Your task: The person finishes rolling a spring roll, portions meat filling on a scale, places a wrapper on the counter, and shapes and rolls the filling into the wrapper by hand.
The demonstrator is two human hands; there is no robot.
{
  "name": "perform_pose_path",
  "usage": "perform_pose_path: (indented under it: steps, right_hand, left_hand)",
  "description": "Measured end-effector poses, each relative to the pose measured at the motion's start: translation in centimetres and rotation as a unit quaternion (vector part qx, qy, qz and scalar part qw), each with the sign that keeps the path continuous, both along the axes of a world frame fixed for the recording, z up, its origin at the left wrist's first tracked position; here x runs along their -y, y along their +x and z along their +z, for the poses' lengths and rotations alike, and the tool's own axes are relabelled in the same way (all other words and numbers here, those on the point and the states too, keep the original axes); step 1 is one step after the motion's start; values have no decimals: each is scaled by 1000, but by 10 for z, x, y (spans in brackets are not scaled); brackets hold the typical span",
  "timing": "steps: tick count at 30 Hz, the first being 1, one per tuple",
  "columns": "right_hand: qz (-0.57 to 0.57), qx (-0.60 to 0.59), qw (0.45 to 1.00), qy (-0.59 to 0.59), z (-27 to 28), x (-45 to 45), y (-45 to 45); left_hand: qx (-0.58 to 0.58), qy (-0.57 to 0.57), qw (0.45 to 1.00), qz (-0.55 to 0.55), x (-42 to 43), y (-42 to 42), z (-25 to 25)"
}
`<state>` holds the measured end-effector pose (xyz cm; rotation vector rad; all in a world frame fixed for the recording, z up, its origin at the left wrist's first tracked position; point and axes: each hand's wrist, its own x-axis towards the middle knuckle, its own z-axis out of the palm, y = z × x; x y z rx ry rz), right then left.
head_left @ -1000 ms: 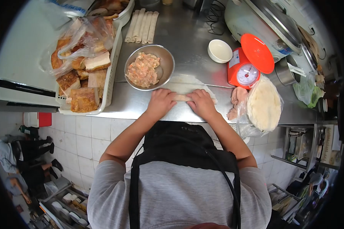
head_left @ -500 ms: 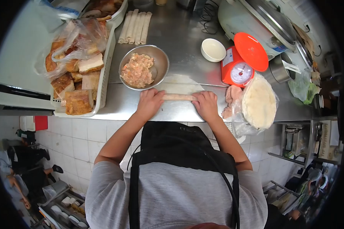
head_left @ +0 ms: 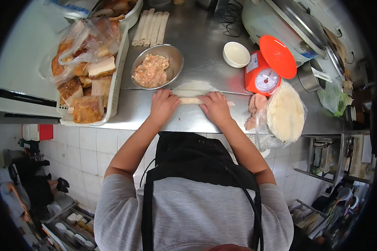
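A pale, thin roll with pinkish filling [head_left: 190, 101] lies across the front of the steel counter. My left hand [head_left: 163, 106] has its fingers curled over the left end. My right hand [head_left: 216, 107] is closed over the roll farther right, and a flat end of it sticks out past that hand. Behind the roll, part of a round, translucent wrapper sheet [head_left: 197, 86] spreads on the metal. A steel bowl [head_left: 176, 58] of minced pinkish filling [head_left: 151, 72] stands just beyond my left hand.
Finished-looking rolls [head_left: 151, 27] lie at the back. A white basket [head_left: 113, 90] of browned meat pieces is at left. To the right are a white bowl [head_left: 236, 55], a red scale [head_left: 267, 67], pink meat paste [head_left: 256, 109] and stacked round wrappers [head_left: 285, 112].
My right hand has shifted left along the roll, closer to my left hand, leaving the roll's right end exposed. Both hands sit slightly farther from the counter edge.
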<state>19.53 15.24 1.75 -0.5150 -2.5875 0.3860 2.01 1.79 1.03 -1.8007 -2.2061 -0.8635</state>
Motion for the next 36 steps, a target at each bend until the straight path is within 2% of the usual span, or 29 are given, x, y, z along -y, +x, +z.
perform_pose_path:
  steps: [2,5,10,12,14,17,20,23,25,27,33,36]
  right_hand:
    - [3,12,1000,-23,-5,-1,-3]
    - [17,27,998,-50,-9,-8,-3]
    - [52,111,988,-97,5,-29,-3]
    - [-76,72,994,-31,17,-60,-11]
    - [-246,71,964,74,30,-93,-23]
    - [-301,184,923,151,27,-121,-30]
    - [-314,248,908,122,39,-127,-35]
    - [-223,43,970,86,45,-120,-19]
    - [-28,18,998,-49,28,-114,2]
    - [69,105,984,-124,14,-95,20]
    - [77,307,947,60,42,-79,41]
    - [135,323,934,68,47,-84,41]
  left_hand:
    - [-13,0,1000,15,-4,4,-4]
    - [-17,24,999,-32,-14,20,-9]
    - [40,30,997,-61,-21,30,-5]
    - [49,30,997,-59,-21,30,-11]
    - [51,35,996,-58,-21,31,-12]
    - [51,34,997,-57,-21,31,-11]
    - [52,37,997,-53,-21,31,-10]
    - [56,43,996,-51,-21,30,-11]
    - [59,46,996,-50,-22,30,-11]
    - [62,46,996,-50,-22,30,-12]
    - [70,46,995,-50,-21,30,-7]
    - [69,35,996,-51,-22,30,-6]
